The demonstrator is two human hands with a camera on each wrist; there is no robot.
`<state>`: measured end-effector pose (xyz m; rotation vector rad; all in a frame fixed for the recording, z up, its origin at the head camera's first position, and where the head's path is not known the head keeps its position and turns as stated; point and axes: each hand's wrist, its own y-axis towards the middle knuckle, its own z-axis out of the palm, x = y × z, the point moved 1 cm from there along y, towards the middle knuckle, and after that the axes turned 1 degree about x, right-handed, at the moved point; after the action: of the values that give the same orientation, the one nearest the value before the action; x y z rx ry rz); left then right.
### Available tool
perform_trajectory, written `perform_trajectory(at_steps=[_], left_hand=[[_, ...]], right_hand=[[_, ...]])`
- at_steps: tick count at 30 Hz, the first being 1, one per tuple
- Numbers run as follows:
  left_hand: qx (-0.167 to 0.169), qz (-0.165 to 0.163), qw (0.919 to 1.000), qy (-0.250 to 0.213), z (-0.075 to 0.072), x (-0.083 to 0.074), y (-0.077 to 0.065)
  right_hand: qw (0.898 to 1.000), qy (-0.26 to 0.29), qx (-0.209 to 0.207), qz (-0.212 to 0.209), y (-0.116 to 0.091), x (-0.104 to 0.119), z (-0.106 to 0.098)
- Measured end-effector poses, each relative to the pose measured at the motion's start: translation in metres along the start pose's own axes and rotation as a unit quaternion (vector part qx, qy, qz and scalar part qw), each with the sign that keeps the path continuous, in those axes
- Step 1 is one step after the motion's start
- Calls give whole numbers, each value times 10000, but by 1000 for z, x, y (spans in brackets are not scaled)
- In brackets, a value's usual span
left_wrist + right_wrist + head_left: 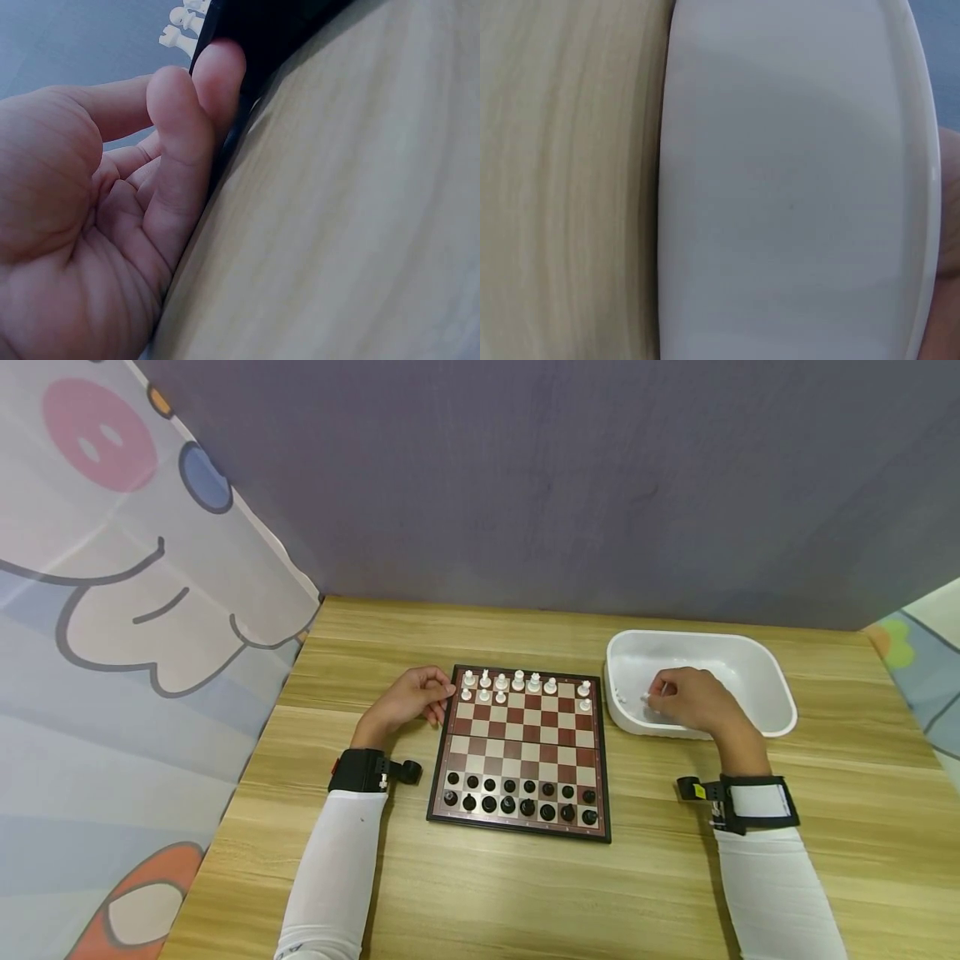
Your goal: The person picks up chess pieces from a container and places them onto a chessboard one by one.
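Note:
A chessboard (pixel 540 750) with red-brown and cream squares lies on the table, black pieces (pixel 528 807) in two rows at its near side. White pieces (pixel 518 681) stand along its far side, with gaps in both rows. My left hand (pixel 408 700) rests at the board's left edge, fingers loosely bent; the left wrist view has its fingertips (pixel 219 71) against the dark rim. Inside the white plastic tub (pixel 772 710), my right hand (pixel 697 697) pinches a small white chess piece (pixel 646 697), its kind hidden by the fingers. Only part of that hand (pixel 949 247) shows past the tub wall (pixel 795 180).
A few small white pieces (pixel 620 697) lie in the tub's left end. The wooden table (pixel 525 893) meets a grey wall (pixel 525 485) behind board and tub. A cartoon-printed sheet (pixel 150 652) borders the table on the left.

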<state>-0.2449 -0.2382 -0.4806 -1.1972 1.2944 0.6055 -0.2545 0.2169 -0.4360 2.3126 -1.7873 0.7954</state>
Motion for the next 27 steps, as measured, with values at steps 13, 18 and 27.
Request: perform_trajectory(at_steps=[13,18,27], left_hand=[[30,-12,10000,-74,1,-1,-1],[10,-58,9999,-110,1,-1,-1],[14,-23,10000,-75,0,0,0]], right_hand=[[9993,64,-356,-121,0,-1,2],[9993,80,-363,-70,1,-1,1],[9969,219,-754,-69,-2,2,-2]])
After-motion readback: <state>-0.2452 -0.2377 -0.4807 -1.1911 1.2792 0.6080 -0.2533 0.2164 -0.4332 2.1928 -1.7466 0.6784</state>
